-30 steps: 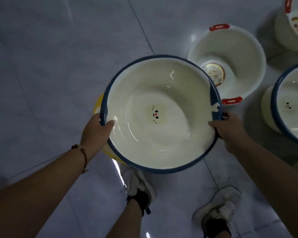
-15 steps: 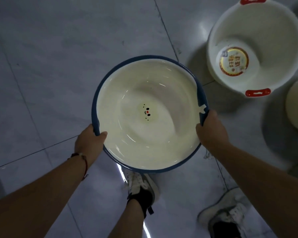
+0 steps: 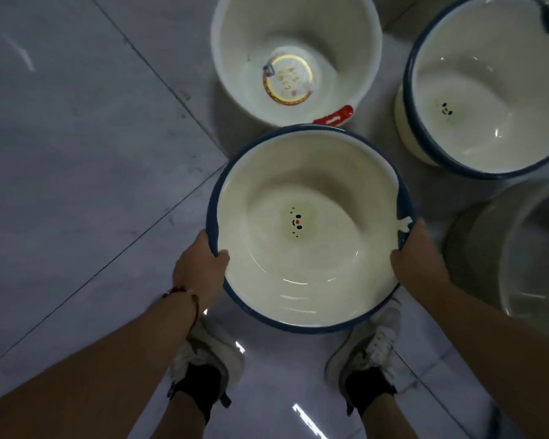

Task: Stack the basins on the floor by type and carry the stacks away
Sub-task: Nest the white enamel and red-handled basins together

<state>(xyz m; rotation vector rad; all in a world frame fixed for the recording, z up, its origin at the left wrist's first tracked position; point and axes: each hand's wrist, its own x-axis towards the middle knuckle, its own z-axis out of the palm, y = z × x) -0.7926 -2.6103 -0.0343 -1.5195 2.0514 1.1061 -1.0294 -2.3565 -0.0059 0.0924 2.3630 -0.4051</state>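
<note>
Held basin (image 3: 308, 229): cream inside, dark blue rim, small printed face at the bottom. Carried level above the floor, over both shoes, in the near centre of the view.

Left hand (image 3: 197, 267): grips the rim at the near left, thumb hooked over the edge into the bowl, remaining fingers hidden beneath. A red cord bracelet (image 3: 187, 296) sits on the wrist.

Right hand (image 3: 415, 258): grips the rim at the near right, beside a white notch in the blue edge; fingers curled under, out of sight.

White basin (image 3: 295, 58): stands on the floor at far centre, a round gold-and-red label at its bottom and a red handle (image 3: 335, 117) on its near side, just beyond the held basin's far rim.

Second blue-rimmed basin (image 3: 488, 87): on the floor at far right, same printed face inside.

Clear basin (image 3: 526, 248): at the right edge, near the right forearm, partly cut off.

Shoes (image 3: 365, 350): pale, with dark socks.

Floor (image 3: 76, 153): grey glossy tiles with dark joint lines.
</note>
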